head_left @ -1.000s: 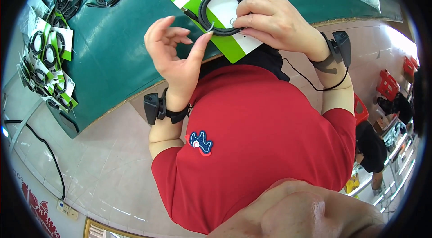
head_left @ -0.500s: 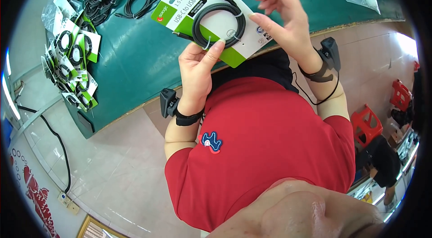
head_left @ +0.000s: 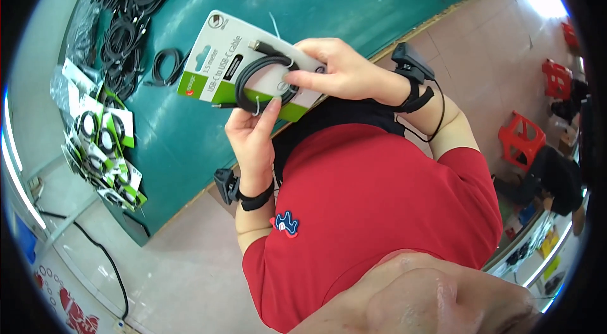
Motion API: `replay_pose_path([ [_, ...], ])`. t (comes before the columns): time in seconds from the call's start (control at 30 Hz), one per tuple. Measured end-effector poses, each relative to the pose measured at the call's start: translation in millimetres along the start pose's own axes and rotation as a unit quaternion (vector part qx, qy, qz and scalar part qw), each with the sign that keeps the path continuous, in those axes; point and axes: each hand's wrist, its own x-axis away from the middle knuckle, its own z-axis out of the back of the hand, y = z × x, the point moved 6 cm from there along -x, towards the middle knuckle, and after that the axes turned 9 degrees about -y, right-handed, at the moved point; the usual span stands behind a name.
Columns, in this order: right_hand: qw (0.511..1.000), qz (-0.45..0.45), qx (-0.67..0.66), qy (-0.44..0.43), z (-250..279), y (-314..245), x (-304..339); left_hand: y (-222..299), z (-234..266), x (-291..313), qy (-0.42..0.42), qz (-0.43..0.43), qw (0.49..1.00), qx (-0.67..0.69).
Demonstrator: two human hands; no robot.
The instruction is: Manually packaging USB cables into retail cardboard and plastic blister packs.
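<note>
In the head view, both bare hands pinch one long white-and-green printed display card (head_left: pixel 215 59), tilted in front of the body. The left hand (head_left: pixel 251 141) has its thumb on the lower edge of a round black coiled cable (head_left: pixel 241 87), beside a thin white plastic tie (head_left: pixel 257 105); its other fingers are partly hidden at the card's near edge. The right hand (head_left: pixel 335 68) sets its thumb over the coil's right side, with its fingers partly out of sight behind the card. A pale tie end (head_left: pixel 274 24) juts past the edge beyond the hands.

The step in hand appears to be securing or straightening the coil on its card. The next move probably calls for a firm left pinch while the right fingers work at the tie from behind.

Left of the left hand lies a heap of carded black cables (head_left: pixel 101 144); beyond it, loose black cables (head_left: pixel 123 37) on the green tabletop (head_left: pixel 180 157)
</note>
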Motion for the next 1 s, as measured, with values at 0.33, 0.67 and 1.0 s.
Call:
replay_pose_path([
  [0.33, 0.998, -0.035, 0.025, -0.045, -3, 6, 1, -10, -3, -1, 0.007, 0.015, 0.999, 0.039],
  [0.67, 0.921, 0.028, 0.354, 0.163, 121, -6, -1, -3, 3, -1, 0.006, -0.008, 1.0, 0.012],
  [1.0, 0.687, -0.165, 0.685, 0.179, 178, 25, 5, -4, 5, -4, 0.001, -0.02, 1.0, 0.024],
])
